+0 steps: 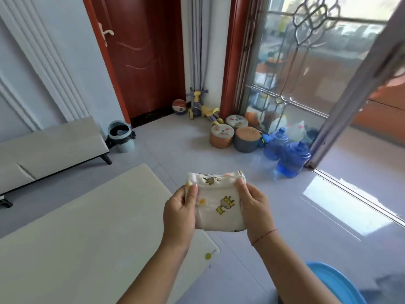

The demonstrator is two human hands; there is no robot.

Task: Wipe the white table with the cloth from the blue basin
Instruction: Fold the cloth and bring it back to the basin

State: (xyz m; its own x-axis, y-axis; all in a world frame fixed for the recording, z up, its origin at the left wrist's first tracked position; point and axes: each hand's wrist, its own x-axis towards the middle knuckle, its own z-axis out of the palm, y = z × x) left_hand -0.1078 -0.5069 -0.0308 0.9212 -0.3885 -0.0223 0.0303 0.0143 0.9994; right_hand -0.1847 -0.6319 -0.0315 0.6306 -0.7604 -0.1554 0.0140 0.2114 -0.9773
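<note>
The left hand [179, 212] and right hand [255, 207] each pinch one side of the folded cloth [219, 202], held in the air over the counter's [92, 238] near corner. Folding looks like the step in hand; next comes laying it flat on the counter and wiping. The blue basin [335, 281] sits below right. Nothing blocks the surface.

The blue basin [335, 281] is cut off at the lower edge, its inside unseen; the white surface [76, 238] runs out of frame at left; glass blurs whatever lies beyond the window [306, 62].
</note>
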